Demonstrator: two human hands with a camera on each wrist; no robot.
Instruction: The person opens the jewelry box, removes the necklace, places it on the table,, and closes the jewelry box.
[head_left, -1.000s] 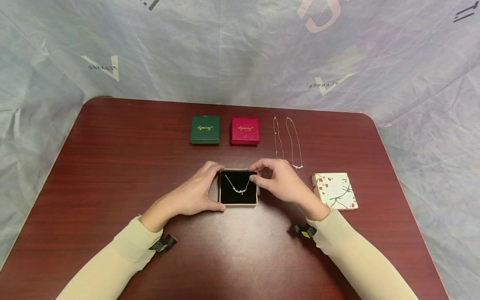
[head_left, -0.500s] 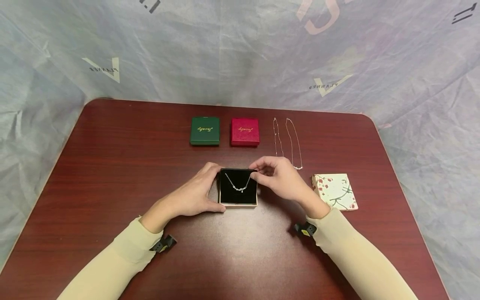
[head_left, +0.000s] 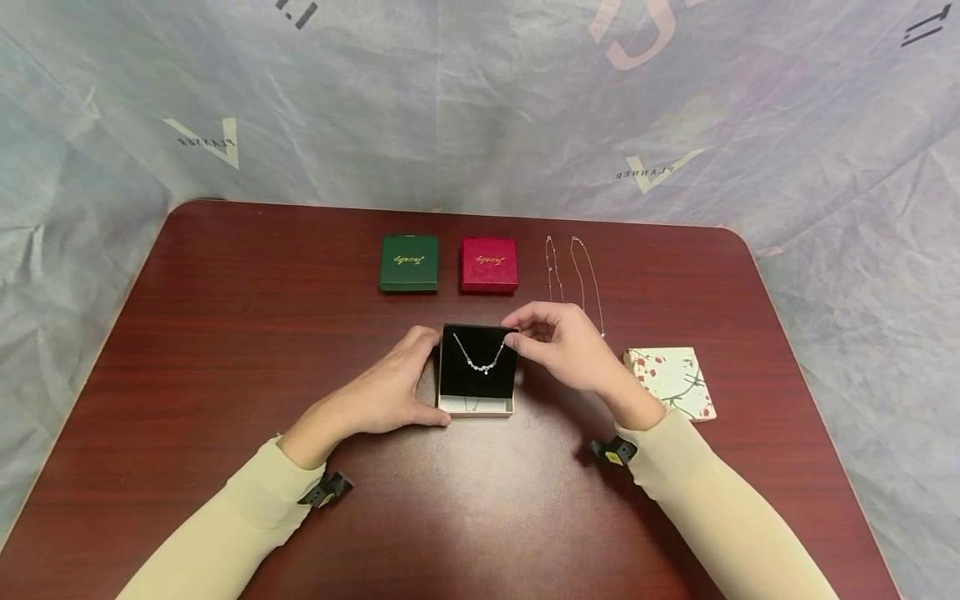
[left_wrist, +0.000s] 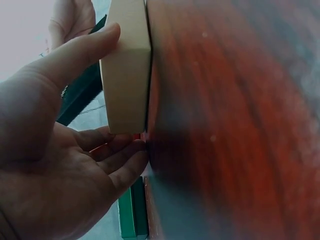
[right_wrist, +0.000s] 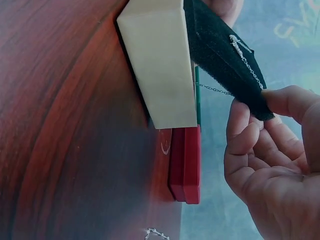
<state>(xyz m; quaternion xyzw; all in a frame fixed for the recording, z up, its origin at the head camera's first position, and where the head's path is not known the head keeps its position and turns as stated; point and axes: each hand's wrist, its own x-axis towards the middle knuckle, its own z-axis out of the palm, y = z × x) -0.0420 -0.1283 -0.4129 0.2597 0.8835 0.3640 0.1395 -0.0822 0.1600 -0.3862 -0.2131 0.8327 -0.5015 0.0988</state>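
A black velvet jewelry insert (head_left: 477, 382) is tilted up out of a cream box base (head_left: 476, 411), its far edge raised. A silver necklace (head_left: 481, 367) lies across the insert's face; in the right wrist view, loose chain hangs behind it. My right hand (head_left: 558, 342) pinches the insert's far right corner between thumb and fingers. My left hand (head_left: 390, 383) grips the box base from the left, thumb at the near corner and fingers at the far side. Inside the base, a white bottom shows along the near edge.
Behind the base sit a green box (head_left: 409, 263) and a red box (head_left: 489, 265). Two thin necklaces (head_left: 597, 292) lie right of them, partly hidden by my right hand. A floral box lid (head_left: 675, 379) rests by my right wrist.
My right hand has moved up and away, raising the insert's far edge from inside the base. The left hand keeps its grip on the base.
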